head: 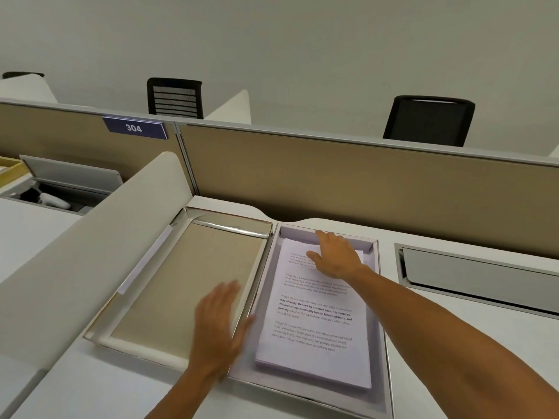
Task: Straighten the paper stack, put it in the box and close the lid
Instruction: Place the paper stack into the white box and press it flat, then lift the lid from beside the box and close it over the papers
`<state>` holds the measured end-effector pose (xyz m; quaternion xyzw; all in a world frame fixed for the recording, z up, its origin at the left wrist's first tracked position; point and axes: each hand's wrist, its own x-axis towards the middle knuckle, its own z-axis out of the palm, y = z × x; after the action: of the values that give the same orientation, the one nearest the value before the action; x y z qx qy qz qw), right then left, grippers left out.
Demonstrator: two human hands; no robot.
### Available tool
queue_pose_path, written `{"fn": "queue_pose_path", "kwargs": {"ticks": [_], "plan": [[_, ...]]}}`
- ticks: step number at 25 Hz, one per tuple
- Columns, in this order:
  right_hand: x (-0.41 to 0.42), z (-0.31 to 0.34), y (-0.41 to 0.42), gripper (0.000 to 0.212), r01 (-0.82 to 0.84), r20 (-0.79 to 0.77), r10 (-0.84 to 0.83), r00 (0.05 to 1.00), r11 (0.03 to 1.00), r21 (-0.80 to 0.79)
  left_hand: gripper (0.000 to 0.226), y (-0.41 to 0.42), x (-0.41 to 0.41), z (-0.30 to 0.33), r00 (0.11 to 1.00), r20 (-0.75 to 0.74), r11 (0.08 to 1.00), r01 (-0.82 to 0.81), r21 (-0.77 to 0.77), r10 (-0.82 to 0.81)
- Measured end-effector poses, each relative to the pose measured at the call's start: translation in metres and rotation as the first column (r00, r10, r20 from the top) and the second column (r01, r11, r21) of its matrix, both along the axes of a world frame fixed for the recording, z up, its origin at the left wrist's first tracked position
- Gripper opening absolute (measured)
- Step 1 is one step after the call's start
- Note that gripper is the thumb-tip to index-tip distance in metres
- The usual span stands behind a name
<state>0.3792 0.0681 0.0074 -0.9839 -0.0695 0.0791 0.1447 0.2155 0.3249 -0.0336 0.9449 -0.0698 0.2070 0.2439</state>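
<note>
A stack of printed white paper (317, 325) lies flat inside the shallow white box (381, 343) on the desk. The box's lid (187, 282) lies open to the left, its beige inside facing up and its edges shiny. My right hand (335, 255) rests flat on the far end of the stack, fingers spread, near the box's far wall. My left hand (219, 325) is blurred and open, over the lid's right edge where it meets the box, just left of the stack.
A cream curved divider (90, 252) borders the desk on the left. A tan partition panel (348, 182) runs along the back, with a "304" sign (134, 127). A grey cable tray flap (481, 273) sits in the desk at right. Black chairs stand behind the partition.
</note>
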Motion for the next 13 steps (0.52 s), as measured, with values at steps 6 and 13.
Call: {"fn": "queue_pose_path", "kwargs": {"ticks": [6, 13], "plan": [[-0.053, 0.01, 0.006, 0.064, 0.033, -0.072, -0.015, 0.997, 0.967, 0.251, 0.08, 0.039, -0.019, -0.007, 0.554, -0.258, 0.46, -0.818, -0.345, 0.792], [-0.109, 0.028, 0.018, 0.058, 0.053, -0.071, -0.026, 0.997, 0.914, 0.402, 0.049, 0.061, -0.034, 0.001, 0.371, -0.743, 0.016, -0.899, -0.437, 0.557]]}}
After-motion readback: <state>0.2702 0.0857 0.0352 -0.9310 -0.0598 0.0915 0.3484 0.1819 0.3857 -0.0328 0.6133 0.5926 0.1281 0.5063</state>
